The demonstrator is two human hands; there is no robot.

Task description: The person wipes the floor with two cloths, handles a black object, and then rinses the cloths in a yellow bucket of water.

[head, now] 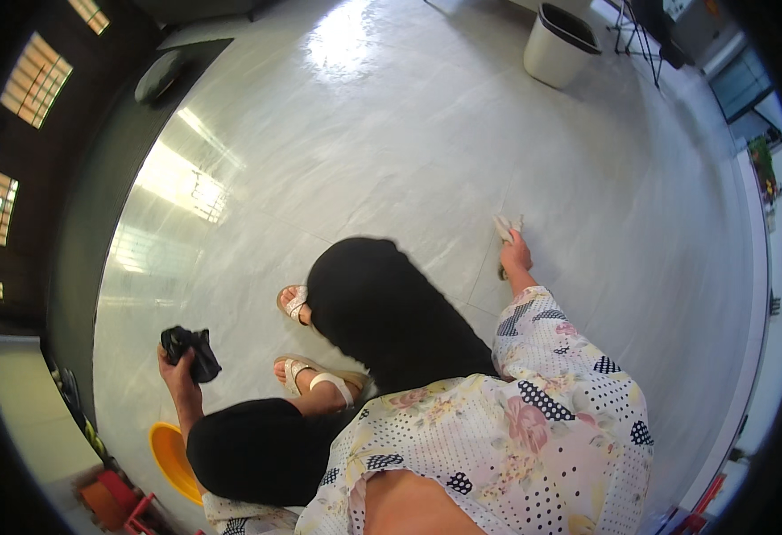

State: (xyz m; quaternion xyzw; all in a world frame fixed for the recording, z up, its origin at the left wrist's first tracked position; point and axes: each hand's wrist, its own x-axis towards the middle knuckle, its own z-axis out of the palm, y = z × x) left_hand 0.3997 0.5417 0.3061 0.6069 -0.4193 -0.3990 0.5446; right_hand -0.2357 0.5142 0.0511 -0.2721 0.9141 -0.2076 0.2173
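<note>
My left hand (178,368) is raised off to the left of my knee. Its fingers grip a crumpled black bundle (193,353), perhaps a plastic bag or cloth. Out over the floor to the right, my right hand (517,254) holds a whitish limp item (504,228), likely a cloth or glove; part of it is hidden by the fingers. A darker bit shows below that hand. Beneath both hands lies a glossy grey tiled floor (391,154).
A yellow basin (171,461) sits behind my left forearm, near red items (120,498). A white bin (557,53) with a black liner stands at the far right. Beyond it are the thin legs of a stand (635,43). A dark doormat strip (106,160) runs along the left.
</note>
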